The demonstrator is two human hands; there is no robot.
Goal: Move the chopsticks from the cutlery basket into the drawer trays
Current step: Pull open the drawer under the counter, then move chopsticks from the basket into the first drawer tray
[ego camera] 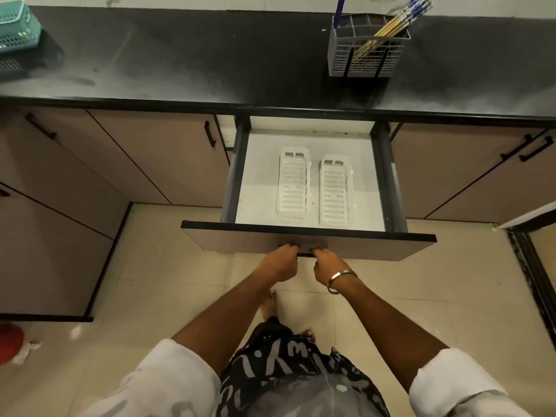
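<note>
A grey cutlery basket (365, 60) with a blue handle stands on the dark counter at the back right. Several yellow chopsticks (397, 24) with blue-patterned tops lean out of it to the right. Below the counter a drawer (261, 176) stands pulled out, white inside. Two white slotted trays lie side by side in it, the left tray (293, 185) and the right tray (335, 192), both holding nothing. My left hand (279, 261) and my right hand (328, 266) both grip the black drawer handle (305, 254) on the drawer front.
Two stacked plastic baskets (18, 34), teal on dark, sit at the counter's back left. Beige cabinet doors with black handles flank the drawer. A red object (10, 341) lies on the tiled floor at the lower left. My feet show below the drawer.
</note>
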